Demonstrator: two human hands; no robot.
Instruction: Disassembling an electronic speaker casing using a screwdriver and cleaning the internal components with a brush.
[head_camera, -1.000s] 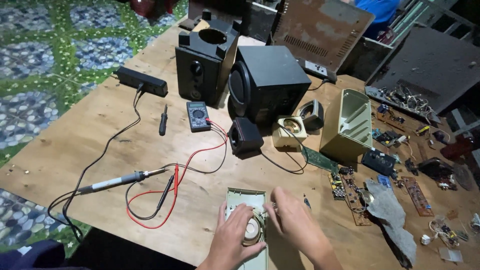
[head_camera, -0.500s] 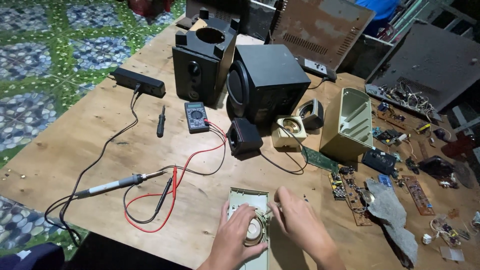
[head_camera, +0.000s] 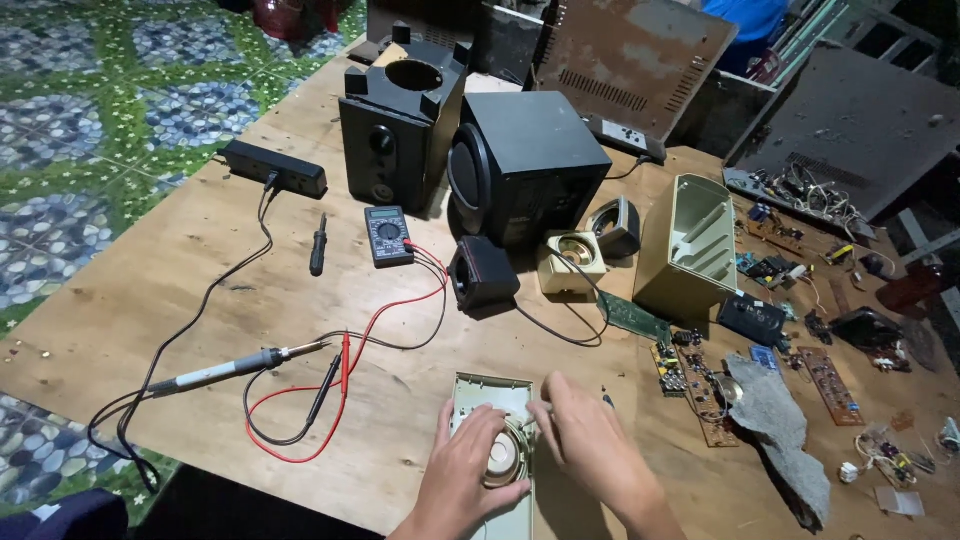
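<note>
Head view (only view).

1. Work item: beige speaker housing (head_camera: 492, 400), lying flat at the desk (head_camera: 200, 300) near edge, approx. 6 o'clock of frame. Round speaker driver (head_camera: 503, 455) sits inside it, cone facing up.

2. Left hand (head_camera: 462, 475): grip spread, fingers curled round the driver's left rim, touching it. Not a closed pinch; it steadies the part.

3. Right hand (head_camera: 590, 445): at 3 o'clock of the driver, forefinger and thumb pressed together at the housing's right edge. What they pinch is too small to tell; poss. a wire or clip.

4. Step in hand (judgement): driver being worked in its housing, either seating or freeing; which one cannot be told.

5. Next move calls for (judgement): steady hold w/ left hand, fine fingertip work w/ right at the rim; care re. thin leads and the cone.

6. Surroundings:
- Soldering iron (head_camera: 235, 367) at 9 o'clock of the hands, well apart, cable trailing off the desk.
- Red and black probe leads (head_camera: 345, 375) looped between iron and housing, running up to multimeter (head_camera: 387, 236) at 11 o'clock.
- Screwdriver (head_camera: 318, 245) just left of the meter.
- Black speaker cabinets (head_camera: 525, 160) at 12 o'clock.
- Beige empty shell (head_camera: 690, 250) at 1 o'clock, upright.
- Circuit boards (head_camera: 700, 385) at 3 o'clock, near the right hand.
</note>
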